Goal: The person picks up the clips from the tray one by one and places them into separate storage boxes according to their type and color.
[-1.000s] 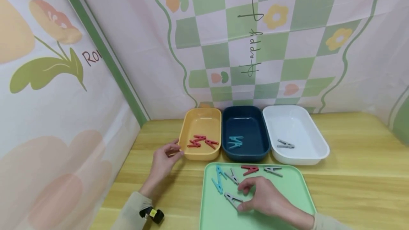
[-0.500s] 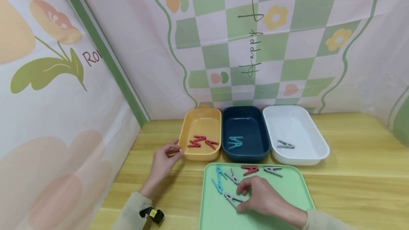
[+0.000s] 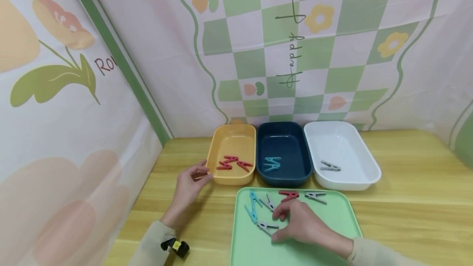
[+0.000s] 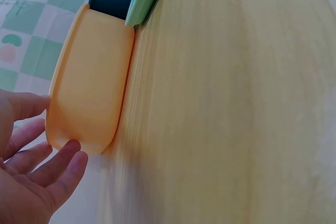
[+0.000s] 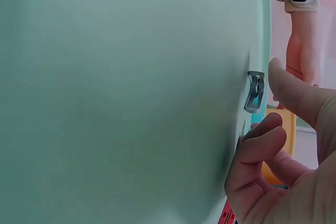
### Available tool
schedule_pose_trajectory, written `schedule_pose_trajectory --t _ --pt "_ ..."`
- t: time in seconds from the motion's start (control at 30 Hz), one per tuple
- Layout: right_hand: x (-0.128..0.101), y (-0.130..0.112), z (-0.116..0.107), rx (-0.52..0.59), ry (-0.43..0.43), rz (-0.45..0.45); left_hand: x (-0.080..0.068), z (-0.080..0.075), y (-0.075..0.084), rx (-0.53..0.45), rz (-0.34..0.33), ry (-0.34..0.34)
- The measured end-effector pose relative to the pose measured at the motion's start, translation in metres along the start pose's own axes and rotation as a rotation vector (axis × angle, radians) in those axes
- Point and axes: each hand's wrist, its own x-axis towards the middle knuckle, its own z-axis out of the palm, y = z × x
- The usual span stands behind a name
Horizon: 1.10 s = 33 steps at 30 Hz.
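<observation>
My right hand (image 3: 304, 221) hovers low over the green tray (image 3: 255, 253), thumb and fingers apart. Its thumb tip is at one leg of a grey clothespin (image 3: 267, 227); whether it presses on it I cannot tell. In the right wrist view the grey clothespin (image 5: 255, 92) shows beside the thumb, not pinched. Blue clothespins (image 3: 253, 206), another grey clothespin (image 3: 268, 203), a red clothespin (image 3: 288, 195) and a third grey clothespin (image 3: 315, 197) lie on the tray. My left hand (image 3: 189, 188) rests its loose fingertips against the left end of the yellow bin (image 4: 92, 77).
Behind the tray, side by side, stand the yellow bin with red clothespins (image 3: 230, 159), a dark blue bin (image 3: 282, 182) with blue clothespins (image 3: 272, 164) and a white bin (image 3: 345, 184) with one grey clothespin (image 3: 330, 166). Patterned cloth (image 3: 244, 36) hangs behind the wooden table (image 3: 414, 184).
My right hand has shifted slightly left and away from me. The grey clothespin by its thumb has slid a little left, nearer the blue ones. My left hand stays put.
</observation>
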Motion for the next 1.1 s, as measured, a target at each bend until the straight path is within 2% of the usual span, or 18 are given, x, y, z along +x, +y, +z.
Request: schedule_pose_trajectory --t 0.17,0.4,0.83,1.1 --pt "0.0017 0.0014 0.0019 -0.027 0.031 -0.03 0.001 0.0002 -0.0005 -0.005 0.011 -0.009" --pt "0.0057 0.0007 -0.0031 -0.004 0.054 0.057 0.0026 -0.0009 0.0038 -0.004 -0.007 -0.007" --pt "0.0062 0.0043 -0.0007 -0.008 0.031 0.043 0.0006 0.0 -0.0012 0.002 0.014 -0.005" --pt "0.0071 0.0026 0.0 -0.003 0.056 0.085 0.0 -0.0003 -0.0016 0.012 0.012 0.0"
